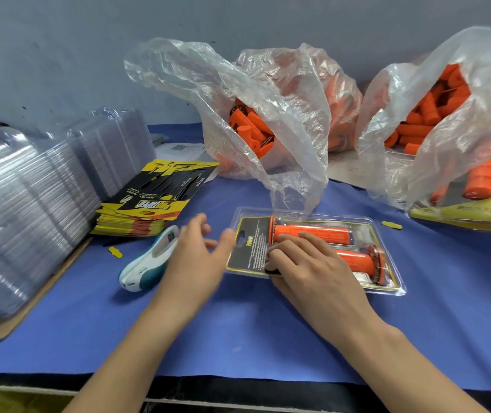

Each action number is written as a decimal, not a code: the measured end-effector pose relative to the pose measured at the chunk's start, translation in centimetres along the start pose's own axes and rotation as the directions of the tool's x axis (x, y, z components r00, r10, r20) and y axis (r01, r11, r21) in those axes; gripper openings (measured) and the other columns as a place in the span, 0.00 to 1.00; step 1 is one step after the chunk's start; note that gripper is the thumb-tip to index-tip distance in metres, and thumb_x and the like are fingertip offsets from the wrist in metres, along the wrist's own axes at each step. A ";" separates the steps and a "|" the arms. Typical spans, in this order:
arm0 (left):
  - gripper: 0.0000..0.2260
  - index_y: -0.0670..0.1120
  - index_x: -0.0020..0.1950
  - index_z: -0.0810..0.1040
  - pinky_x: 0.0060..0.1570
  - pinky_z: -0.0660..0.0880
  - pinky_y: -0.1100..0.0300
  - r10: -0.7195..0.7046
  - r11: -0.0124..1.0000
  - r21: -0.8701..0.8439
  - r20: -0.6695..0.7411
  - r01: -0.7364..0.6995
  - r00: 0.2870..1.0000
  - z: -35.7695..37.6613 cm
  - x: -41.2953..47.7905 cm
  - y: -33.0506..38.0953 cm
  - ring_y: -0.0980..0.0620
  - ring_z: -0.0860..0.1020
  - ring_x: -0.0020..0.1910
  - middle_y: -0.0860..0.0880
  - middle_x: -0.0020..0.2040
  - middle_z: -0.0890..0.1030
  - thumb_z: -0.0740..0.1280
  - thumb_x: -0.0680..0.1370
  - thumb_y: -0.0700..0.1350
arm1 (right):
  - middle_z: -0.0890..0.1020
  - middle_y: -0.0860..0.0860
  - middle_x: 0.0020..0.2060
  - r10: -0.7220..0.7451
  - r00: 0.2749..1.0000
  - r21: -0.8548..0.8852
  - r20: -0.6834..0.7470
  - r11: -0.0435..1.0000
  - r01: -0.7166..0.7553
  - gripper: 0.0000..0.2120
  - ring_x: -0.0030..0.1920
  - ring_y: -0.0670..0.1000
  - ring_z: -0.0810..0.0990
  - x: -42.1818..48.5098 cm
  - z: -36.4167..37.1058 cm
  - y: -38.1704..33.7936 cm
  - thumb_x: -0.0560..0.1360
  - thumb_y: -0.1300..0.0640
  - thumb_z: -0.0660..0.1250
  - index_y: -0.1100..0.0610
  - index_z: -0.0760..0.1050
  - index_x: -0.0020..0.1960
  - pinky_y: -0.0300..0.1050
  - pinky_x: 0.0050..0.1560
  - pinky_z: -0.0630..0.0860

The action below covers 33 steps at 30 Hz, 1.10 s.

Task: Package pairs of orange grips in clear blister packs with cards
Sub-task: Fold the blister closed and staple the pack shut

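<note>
Both hands are down at the blue table cloth [238,329]. The right hand [307,263] lies on the blister pack [387,281], fingers spread loosely and pressing its clear cover over the card [248,234], curled round nothing. The left hand [196,251] is open and blurred, fingers apart, between the stapler [146,263] and the pack's left edge; I cannot tell whether it touches either one.

My reading is that this pack is filled and folded shut, and the step in hand is sealing it. The next move looks to call for the stapler, with the right hand holding the cover flat so card and shell stay lined up while the edge is pinned.

Counting: two orange grips sit inside the pack, the upper grip [312,232] and the lower grip [357,260], lying side by side with one card under them. One stapler. One stack of cards [149,201] just behind it. Two leaning stacks of empty shells at the left, the near stack [29,210] and the far stack [113,144]. Three plastic bags of loose grips: left bag [268,93], middle bag [342,93], right bag [461,84]. One finished pack [458,213] shows at the right edge; more may be hidden beneath. Two small yellow scraps, near scrap [115,252] and far scrap [391,225].
</note>
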<state>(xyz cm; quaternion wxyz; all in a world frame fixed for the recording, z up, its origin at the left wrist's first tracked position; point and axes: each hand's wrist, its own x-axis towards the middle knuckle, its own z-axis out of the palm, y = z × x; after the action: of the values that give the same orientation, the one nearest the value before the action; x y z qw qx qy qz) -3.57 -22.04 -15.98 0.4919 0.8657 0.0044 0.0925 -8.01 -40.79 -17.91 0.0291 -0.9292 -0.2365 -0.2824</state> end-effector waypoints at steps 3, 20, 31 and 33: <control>0.05 0.45 0.55 0.77 0.39 0.79 0.60 -0.182 0.923 -0.255 0.368 0.287 0.912 1.8 -0.8 0.1 0.52 0.80 0.40 0.47 0.45 0.82 0.66 0.80 0.43 | 0.81 0.48 0.46 -0.014 1.000 0.009 -0.011 1.000 0.014 0.08 0.57 0.53 0.79 -0.1 -0.1 0.0 0.77 0.56 0.61 0.52 0.77 0.53 0.47 0.66 0.68; 0.07 0.39 0.54 0.81 0.44 0.83 0.53 -0.200 0.792 -0.390 0.562 0.470 0.803 0.8 -0.3 -0.4 0.46 0.84 0.44 0.40 0.49 0.85 0.67 0.78 0.38 | 0.80 0.40 0.58 -0.269 0.961 0.042 -0.058 0.962 0.271 0.18 0.66 0.49 0.75 -3.3 -1.3 3.5 0.73 0.60 0.74 0.45 0.79 0.60 0.56 0.70 0.65; 0.07 0.41 0.45 0.81 0.33 0.79 0.59 -0.259 0.766 -0.230 0.744 0.601 0.616 1.0 -2.5 1.4 0.46 0.85 0.41 0.38 0.45 0.85 0.64 0.79 0.38 | 0.76 0.51 0.66 0.111 0.984 0.123 0.141 0.984 -0.129 0.37 0.62 0.60 0.77 -4.8 -2.5 8.6 0.56 0.77 0.70 0.40 0.83 0.52 0.55 0.53 0.77; 0.11 0.42 0.43 0.84 0.34 0.79 0.60 -0.227 0.807 -0.177 0.788 0.563 0.573 1.9 -3.3 1.9 0.47 0.84 0.40 0.38 0.46 0.85 0.63 0.78 0.38 | 0.74 0.49 0.67 0.231 0.951 0.221 0.203 0.936 -0.275 0.34 0.63 0.56 0.75 -5.2 -2.2 9.7 0.67 0.77 0.63 0.41 0.82 0.56 0.53 0.57 0.75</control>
<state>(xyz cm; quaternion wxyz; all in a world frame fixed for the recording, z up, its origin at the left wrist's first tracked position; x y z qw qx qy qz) -6.62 -24.96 -15.80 0.6283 0.6790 -0.0144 -0.3795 -8.48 -52.04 -18.14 0.1599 -0.9622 -0.1495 -0.1623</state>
